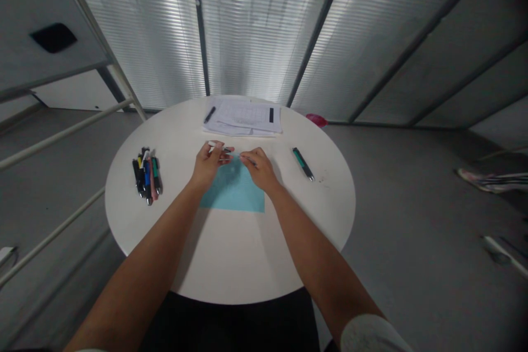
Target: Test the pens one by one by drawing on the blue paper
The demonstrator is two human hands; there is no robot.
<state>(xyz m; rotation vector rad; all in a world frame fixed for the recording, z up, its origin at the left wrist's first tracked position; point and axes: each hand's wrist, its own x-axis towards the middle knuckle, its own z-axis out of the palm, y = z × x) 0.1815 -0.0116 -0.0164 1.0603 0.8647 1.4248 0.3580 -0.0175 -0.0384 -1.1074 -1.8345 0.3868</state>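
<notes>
Left hand (205,169): fingers curled close, thumb and fingertips pinching a white pen-like piece (212,143), a dark end pointing toward the other hand. Right hand (260,169): fingertips drawn together in a pinch on a slender piece (250,161), mostly hidden; its kind cannot be told. Both pieces sit above the far edge of a light-blue sheet (233,198); whether they touch each other is unclear.

Step in hand, as judged: two-handed fine work on small pen-like parts. Next move, as judged: calls for steady pinches and the two ends kept in line.

To the right: one green-and-black pen (303,164), lying apart. To the left: a bunch of assorted pens (147,177). Beyond: stacked printed papers (249,116), bearing a dark pen (210,114). Support: round white table (231,258).
</notes>
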